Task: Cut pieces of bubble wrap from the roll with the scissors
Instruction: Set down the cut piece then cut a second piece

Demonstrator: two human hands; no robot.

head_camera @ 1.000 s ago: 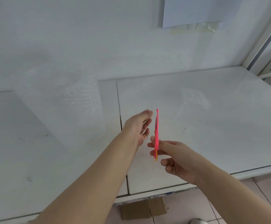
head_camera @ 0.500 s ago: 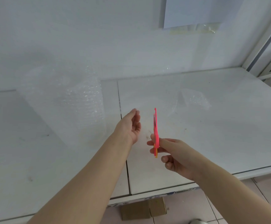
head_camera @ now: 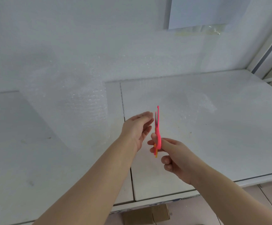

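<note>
Head view looked down past two bare forearms that reached out over the front edge of the tabletop [head_camera: 221,151]. Nearest of all, below that edge, a brown cardboard box [head_camera: 145,215] sat on the pale tiled floor [head_camera: 239,207].

Just beyond the edge, the right hand [head_camera: 179,158] was curled round the handles of the pink scissors [head_camera: 157,132], with the thumb and forefinger pinching the upper loop and the other fingers folded into the palm. The scissors stood nearly upright above the tabletop, clear of it, with an orange trim showing at the bottom of the handles. The blades pointed up, their two tips slightly parted.

Just to the left of the blades was the left hand [head_camera: 138,127], spread loosely with the palm turned toward the scissors and the fingers relaxed, only lightly bent. Its fingertips came very close to the blades; whether they touched the blades or any clear film could not be told.

Farther back, the white tabletop was split by a dark seam running away from the viewer. On the right panel lay a small crumpled piece of bubble wrap [head_camera: 203,103], well apart from both hands. On the left panel the bubble wrap roll [head_camera: 63,103] stood against the wall [head_camera: 83,30], translucent and hard to outline, with a hazy sheet seeming to stretch from it toward the right.

High on the wall hung a sheet of paper [head_camera: 205,12], and a window frame [head_camera: 268,51] slanted down the far right.
</note>
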